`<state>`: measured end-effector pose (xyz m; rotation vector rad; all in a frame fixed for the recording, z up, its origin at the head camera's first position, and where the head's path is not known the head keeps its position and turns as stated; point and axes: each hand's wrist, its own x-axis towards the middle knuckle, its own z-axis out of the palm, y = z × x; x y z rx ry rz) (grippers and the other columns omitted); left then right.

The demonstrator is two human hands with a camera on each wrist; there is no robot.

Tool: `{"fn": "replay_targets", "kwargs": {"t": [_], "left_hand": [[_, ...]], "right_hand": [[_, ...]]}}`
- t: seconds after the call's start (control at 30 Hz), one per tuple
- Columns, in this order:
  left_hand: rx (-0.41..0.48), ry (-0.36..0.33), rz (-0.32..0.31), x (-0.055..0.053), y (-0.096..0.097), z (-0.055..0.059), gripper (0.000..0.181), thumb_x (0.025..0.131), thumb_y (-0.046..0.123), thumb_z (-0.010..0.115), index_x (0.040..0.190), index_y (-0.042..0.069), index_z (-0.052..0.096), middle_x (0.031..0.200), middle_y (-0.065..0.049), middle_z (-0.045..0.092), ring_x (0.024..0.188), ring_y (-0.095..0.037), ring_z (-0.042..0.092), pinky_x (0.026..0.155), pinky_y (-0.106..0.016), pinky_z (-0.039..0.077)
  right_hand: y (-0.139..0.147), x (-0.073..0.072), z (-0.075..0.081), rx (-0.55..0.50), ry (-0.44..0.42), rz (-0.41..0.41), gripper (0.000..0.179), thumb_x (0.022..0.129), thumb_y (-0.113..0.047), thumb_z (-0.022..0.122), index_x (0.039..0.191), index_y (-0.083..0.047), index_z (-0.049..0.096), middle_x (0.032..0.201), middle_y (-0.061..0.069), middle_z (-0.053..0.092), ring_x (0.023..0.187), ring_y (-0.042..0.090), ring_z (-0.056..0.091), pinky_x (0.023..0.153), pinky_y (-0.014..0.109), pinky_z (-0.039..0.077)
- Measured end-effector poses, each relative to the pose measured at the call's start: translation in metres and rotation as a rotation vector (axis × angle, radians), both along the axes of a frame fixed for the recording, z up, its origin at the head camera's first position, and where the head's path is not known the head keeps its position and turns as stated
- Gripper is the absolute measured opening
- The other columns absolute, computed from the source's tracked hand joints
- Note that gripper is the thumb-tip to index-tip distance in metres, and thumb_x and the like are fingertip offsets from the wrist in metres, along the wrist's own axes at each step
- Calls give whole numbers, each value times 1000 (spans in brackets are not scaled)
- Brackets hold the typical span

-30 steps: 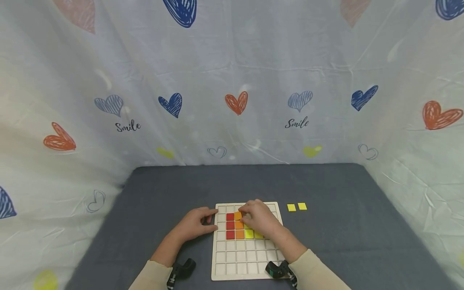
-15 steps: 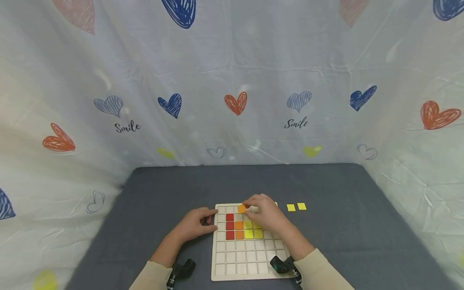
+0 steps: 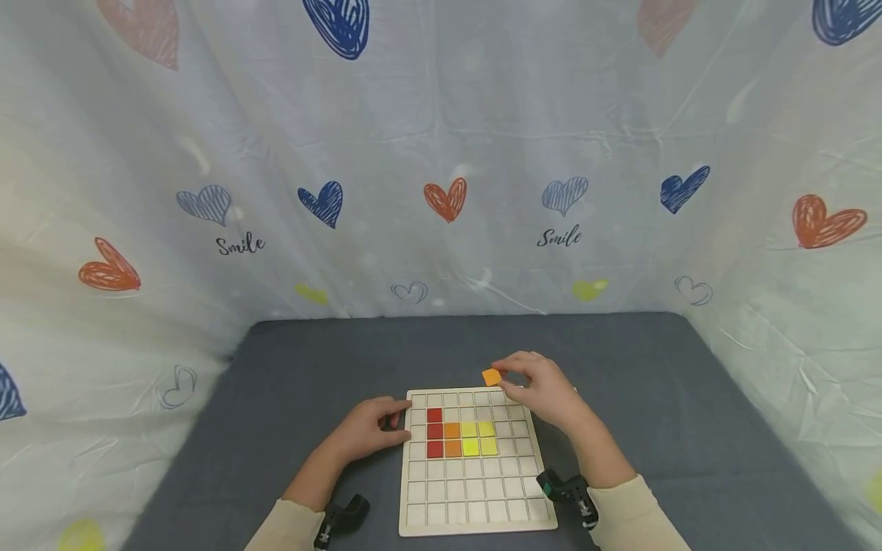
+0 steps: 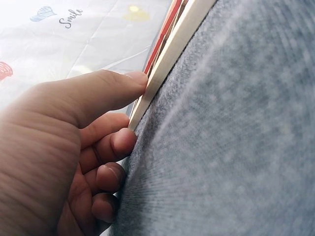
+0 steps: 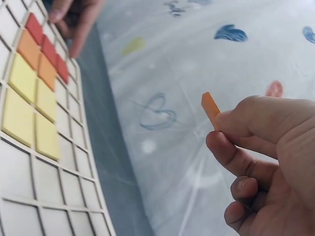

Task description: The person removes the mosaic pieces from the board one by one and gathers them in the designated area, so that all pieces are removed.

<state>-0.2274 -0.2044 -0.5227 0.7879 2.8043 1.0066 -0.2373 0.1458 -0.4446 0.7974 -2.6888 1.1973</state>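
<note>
A wooden grid board [image 3: 475, 490] lies on the table. My left hand [image 3: 374, 425] rests at its left edge, thumb and index fingertip touching the rim. In the left wrist view the left thumb [image 4: 113, 91] lies against the board's pale side [image 4: 167, 59]. Beyond the board's far edge, my right hand [image 3: 544, 389] pinches an orange square tile [image 3: 491, 376] between thumb and index finger, up off the board. Set in the grid are several red tiles [image 3: 435, 431], two orange tiles [image 3: 452, 439] and several yellow tiles [image 3: 470, 438].
A dark grey cloth [image 3: 344, 352] covers the table. Behind and beside it hangs a pale curtain [image 3: 386, 252] printed with hearts. Black wrist cameras [image 3: 568, 490] sit at both sleeves. My right hand hides the spot of the two loose yellow tiles.
My right hand has lifted an orange tile out of the far coloured row and carried it away and to the right. The left hand stays at the board's edge.
</note>
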Motion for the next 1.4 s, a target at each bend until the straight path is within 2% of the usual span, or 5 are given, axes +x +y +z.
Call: {"fn": "replay_targets", "kwargs": {"t": [0.2, 0.5, 0.73, 1.13, 1.4], "left_hand": [[20, -15, -2, 2, 0, 2, 49, 89, 26, 82, 131, 5, 69, 81, 5, 50, 62, -4, 35, 61, -27, 35], [24, -16, 14, 3, 0, 2, 48, 89, 26, 83, 131, 5, 69, 81, 5, 50, 63, -4, 36, 61, -27, 35], [19, -6, 23, 2, 0, 0, 49, 89, 26, 83, 132, 6, 69, 82, 6, 51, 64, -4, 38, 62, -27, 36], [15, -8, 6, 1, -1, -2, 48, 90, 26, 82, 132, 6, 69, 82, 6, 50, 61, -4, 36, 61, -27, 36], [13, 2, 3, 0, -1, -2, 47, 90, 27, 82, 131, 7, 70, 81, 7, 49, 62, -3, 36, 61, -26, 36]], "right_hand": [[23, -1, 8, -33, -29, -62, 33, 96, -8, 74, 129, -5, 72, 122, 2, 67, 119, 31, 59, 100, 57, 47], [53, -3, 17, -25, -27, -131, 34, 97, -11, 73, 130, -7, 71, 123, 4, 66, 118, 30, 57, 98, 56, 46], [69, -3, 21, -28, -39, -157, 35, 99, -11, 71, 133, -5, 69, 125, 8, 65, 120, 34, 56, 100, 59, 43], [95, -6, 17, 59, -35, -250, 36, 100, -8, 68, 135, 0, 65, 125, 16, 63, 122, 42, 54, 100, 64, 42], [110, -13, 7, 126, -64, -344, 36, 100, -4, 67, 135, 3, 64, 122, 20, 63, 118, 43, 56, 99, 64, 43]]}}
